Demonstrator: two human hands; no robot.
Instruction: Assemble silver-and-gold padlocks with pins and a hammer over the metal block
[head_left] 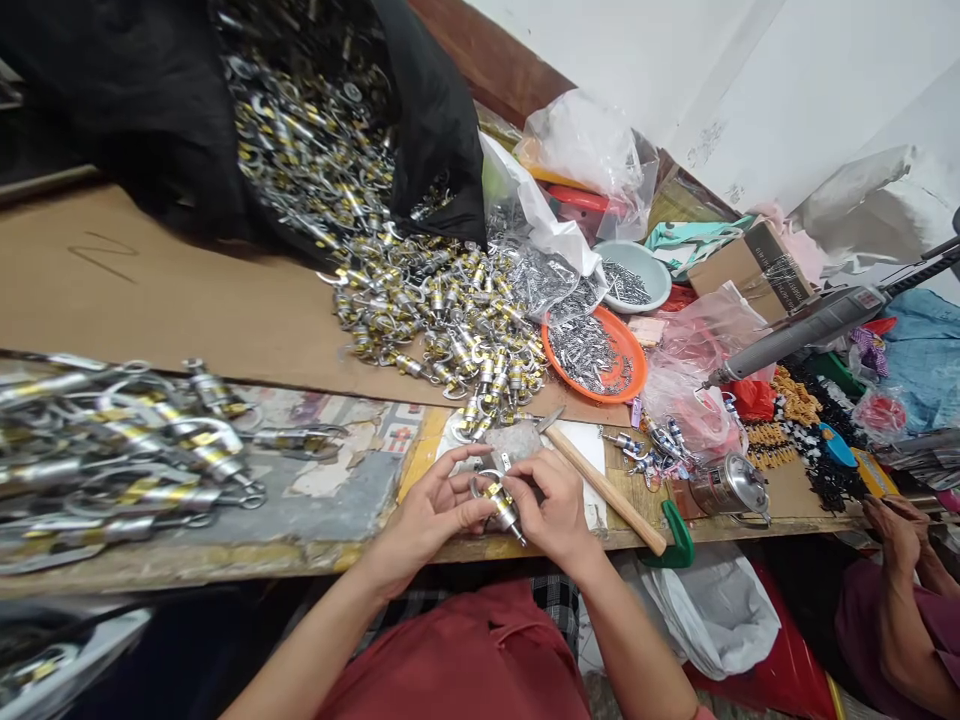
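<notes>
My left hand [431, 510] and my right hand [553, 505] meet at the table's front edge, both pinching one small silver and gold padlock [498, 500] with a ring-shaped shackle. Just behind the hands lies a hammer [604, 485] with a wooden handle on a white sheet [585, 440]. A big heap of the same padlocks [442, 320] spills from a black bag [150, 110] across brown cardboard [187, 290].
More padlocks [127, 450] lie at the left. An orange dish [596, 355] and a pale bowl [637, 275] hold small metal parts. A green clamp [679, 540] grips the edge. Plastic bags, a power tool [817, 320], beads and another person's hands [900, 525] are at right.
</notes>
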